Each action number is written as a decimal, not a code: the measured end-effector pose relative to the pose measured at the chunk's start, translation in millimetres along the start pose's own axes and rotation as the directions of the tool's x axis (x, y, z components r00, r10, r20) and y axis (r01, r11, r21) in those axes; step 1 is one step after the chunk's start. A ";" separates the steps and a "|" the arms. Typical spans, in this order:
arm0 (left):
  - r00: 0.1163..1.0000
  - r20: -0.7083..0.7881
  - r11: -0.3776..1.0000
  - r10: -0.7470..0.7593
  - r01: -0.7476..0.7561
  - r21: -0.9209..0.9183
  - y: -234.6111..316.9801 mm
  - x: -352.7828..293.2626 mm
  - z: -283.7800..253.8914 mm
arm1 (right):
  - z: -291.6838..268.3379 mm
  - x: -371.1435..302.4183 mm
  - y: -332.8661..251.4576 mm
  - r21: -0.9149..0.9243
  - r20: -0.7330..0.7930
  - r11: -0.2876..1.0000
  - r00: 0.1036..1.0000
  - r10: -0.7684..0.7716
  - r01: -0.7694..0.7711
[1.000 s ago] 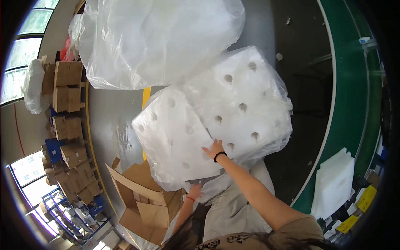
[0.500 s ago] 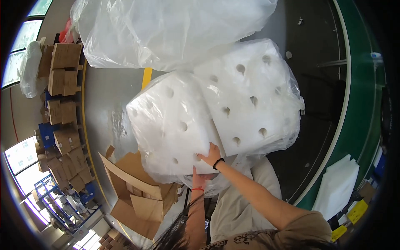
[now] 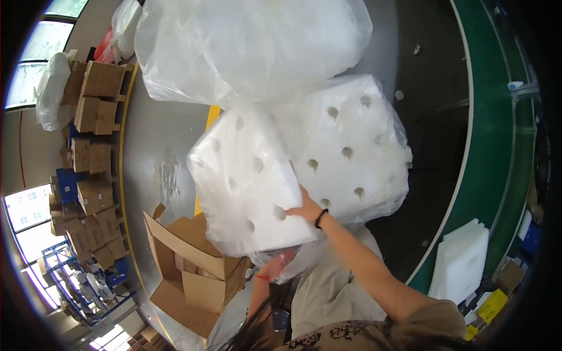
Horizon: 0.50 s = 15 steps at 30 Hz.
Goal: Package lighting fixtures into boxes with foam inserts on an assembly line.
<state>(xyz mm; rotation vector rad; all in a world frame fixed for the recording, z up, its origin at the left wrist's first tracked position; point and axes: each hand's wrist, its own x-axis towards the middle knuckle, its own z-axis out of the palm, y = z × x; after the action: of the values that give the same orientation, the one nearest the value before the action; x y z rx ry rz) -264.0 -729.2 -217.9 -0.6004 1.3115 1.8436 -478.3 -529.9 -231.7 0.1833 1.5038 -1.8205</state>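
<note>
Two stacks of white foam sheets with round holes lie side by side in a clear plastic bag. My right hand (image 3: 308, 212), with a black band at the wrist, grips the near right corner of the left foam stack (image 3: 249, 175). Its thumb lies by a hole and the other fingers lie along the side edge. The right foam stack (image 3: 339, 149) rests close beside it. My left hand (image 3: 278, 264), with a red string at the wrist, is at the near edge, partly behind the clear plastic bag (image 3: 295, 266); its fingers are blurred and partly hidden.
Beyond the foam lies a large, full, translucent bag (image 3: 252, 52). An opened cardboard box (image 3: 196, 263) stands at the near left. Stacked cartons (image 3: 96, 193) line the left wall. More white foam sheets (image 3: 461, 260) lie at the right, on green floor (image 3: 486, 146).
The left foam stack has turned and shifted slightly right. My right hand has moved a little right with its corner. My left hand's thumb has left the foam's top, and that hand is behind plastic film.
</note>
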 end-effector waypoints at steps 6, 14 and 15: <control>0.977 -0.205 0.938 -0.051 0.118 0.325 -1.3 -35.4 -18.3 | -105.5 -93.0 -122.0 0.056 0.047 0.974 0.975 0.218 -0.221; 0.582 -0.749 0.730 -0.318 -0.354 -0.585 20.3 -48.3 -73.0 | -198.4 -191.0 -196.3 0.108 0.062 0.911 0.918 0.392 -0.397; 0.623 -0.729 0.721 -0.284 -0.362 -0.590 29.0 -55.4 -87.7 | -200.4 -205.5 -216.8 0.059 0.080 0.887 0.888 0.452 -0.457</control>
<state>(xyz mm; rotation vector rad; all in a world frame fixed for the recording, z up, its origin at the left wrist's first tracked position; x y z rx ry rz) -260.3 -833.5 -191.5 -2.0259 1.0355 2.1931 -536.5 -253.1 -9.5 0.4715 1.2196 -1.4866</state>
